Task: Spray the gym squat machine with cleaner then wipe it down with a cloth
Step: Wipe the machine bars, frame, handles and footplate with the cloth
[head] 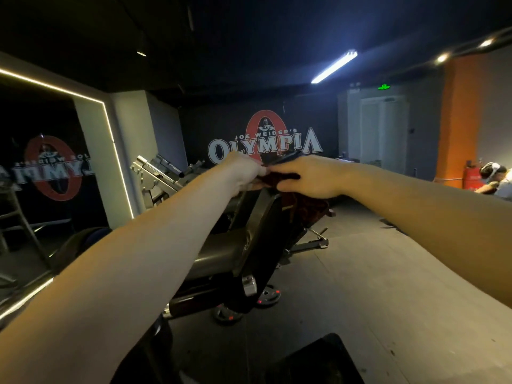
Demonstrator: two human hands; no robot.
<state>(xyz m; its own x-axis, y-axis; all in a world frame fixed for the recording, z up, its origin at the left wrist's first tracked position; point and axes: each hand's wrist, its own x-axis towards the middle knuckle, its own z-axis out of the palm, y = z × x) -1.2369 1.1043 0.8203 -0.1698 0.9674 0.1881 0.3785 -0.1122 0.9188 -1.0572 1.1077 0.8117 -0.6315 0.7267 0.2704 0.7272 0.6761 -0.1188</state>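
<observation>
I see the dark red fabric cloth (307,205) bunched on the top edge of the black-padded, grey-framed squat machine (235,253). My left hand (243,174) and right hand (310,176) grip it, and its loose folds hang down the pad's right side. The machine's long pad stands tilted, lower end toward me.

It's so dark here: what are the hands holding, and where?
A dark red cloth; left hand and right hand both grip its bunched top, the rest hanging.

Bare left hand (245,173) and right hand (315,176), bare forearms.
</observation>
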